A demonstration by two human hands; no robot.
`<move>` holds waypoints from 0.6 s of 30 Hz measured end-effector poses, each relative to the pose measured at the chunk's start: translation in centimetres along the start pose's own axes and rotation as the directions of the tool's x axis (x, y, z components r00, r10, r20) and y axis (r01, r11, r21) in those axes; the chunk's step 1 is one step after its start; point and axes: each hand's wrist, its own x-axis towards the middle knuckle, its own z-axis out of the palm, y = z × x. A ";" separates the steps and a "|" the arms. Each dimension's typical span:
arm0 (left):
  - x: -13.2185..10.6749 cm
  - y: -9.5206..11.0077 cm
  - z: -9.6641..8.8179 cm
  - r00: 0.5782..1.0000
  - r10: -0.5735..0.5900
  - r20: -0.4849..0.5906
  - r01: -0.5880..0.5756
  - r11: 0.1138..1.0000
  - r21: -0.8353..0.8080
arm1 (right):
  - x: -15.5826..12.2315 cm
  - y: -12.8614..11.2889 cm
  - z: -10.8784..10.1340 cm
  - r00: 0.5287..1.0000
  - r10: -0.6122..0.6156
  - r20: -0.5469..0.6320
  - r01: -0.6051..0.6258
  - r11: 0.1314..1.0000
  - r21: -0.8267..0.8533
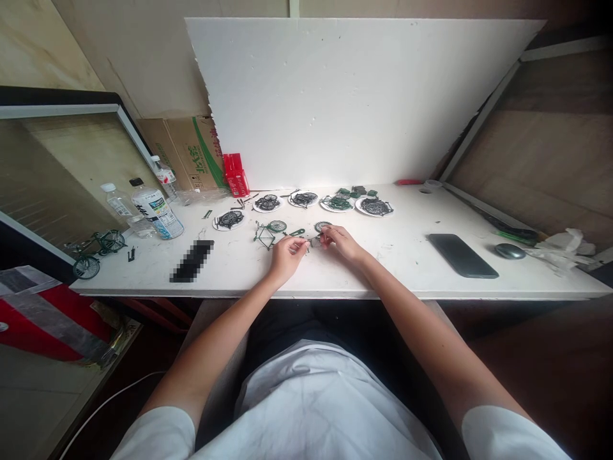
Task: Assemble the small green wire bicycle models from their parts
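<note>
Both of my hands meet low over the white table, fingers pinched. My left hand (288, 257) is closed at the fingertips; what it holds, if anything, is too small to name. Beside it my right hand (341, 243) pinches too, with a thin dark part at its fingers that I cannot identify. Left of my hands lies a green model bicycle frame (264, 237), with a small spoked wheel (278, 226) by it. A slim green piece (297, 232) rests just beyond my left fingers. Another wheel (322, 225) lies behind my right fingers, partly covered.
Several white plates of small dark parts, such as one plate (359, 206), line the back. An assembled model bicycle (99, 250) stands far left, near bottles (158, 211). A black phone (462, 255) and a mouse (509, 251) lie right. A white board (354, 96) leans behind.
</note>
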 end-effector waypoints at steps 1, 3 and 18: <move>0.0 0.0 0.0 1.000 -0.001 0.002 0.001 1.000 0.002 | 0.0 0.0 0.0 1.000 -0.003 0.002 0.003 1.000 0.014; 0.0 -0.1 0.0 1.000 0.001 0.002 -0.001 1.000 0.001 | 0.1 0.1 -0.1 1.000 -0.014 0.004 0.014 1.000 0.022; -0.1 -0.5 0.1 0.999 0.009 0.031 -0.008 1.000 -0.019 | -0.1 -0.2 -0.1 0.998 0.001 0.062 -0.001 1.000 0.012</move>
